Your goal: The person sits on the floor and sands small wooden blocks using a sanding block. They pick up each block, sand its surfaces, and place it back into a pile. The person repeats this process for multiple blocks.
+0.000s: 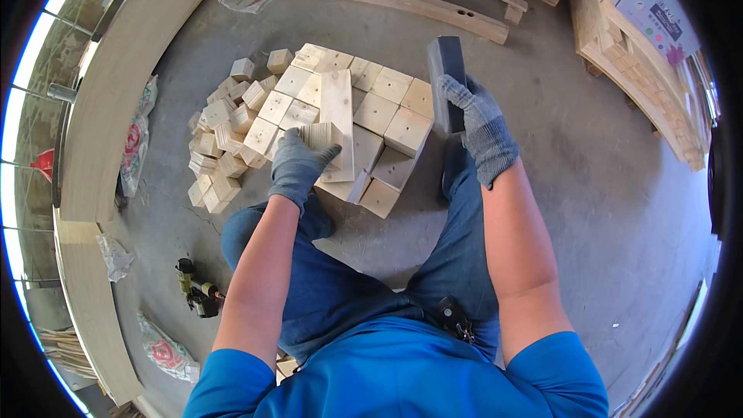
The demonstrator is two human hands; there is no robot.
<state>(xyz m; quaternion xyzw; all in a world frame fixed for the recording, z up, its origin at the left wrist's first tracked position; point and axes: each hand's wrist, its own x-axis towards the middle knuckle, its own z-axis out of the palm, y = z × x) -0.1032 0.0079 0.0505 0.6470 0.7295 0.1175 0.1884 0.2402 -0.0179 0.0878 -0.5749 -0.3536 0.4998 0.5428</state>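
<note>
The block (316, 136) is in the left hand (299, 164), near the middle of the view, over the left edge of a board (337, 104). The left hand wears a gray glove and has its fingers and thumb around the near end of the block, so it is holding on. It is hard to tell if the block sits on the board or is just above it. The board lies on a big bunch of wood cubes (383, 108) set close side by side, and many of them have a small dark dot on top. The right hand (484, 120), in a gray glove too, is just to the right of the cubes. It grips a long dark tool (446, 77), which stands out past the fingers. To the left of the cubes is a messy pile (220, 131) of loose small blocks, some tipped over. The person sits or squats on the near side, with one knee to each side, in jeans (333, 294) and a blue shirt (387, 371). On the floor (611, 240) to the left is a green and black tool (197, 290). Farther off, long planks (395, 8) lie at the top, and a white box (646, 4) is on some wood at the top right.
</note>
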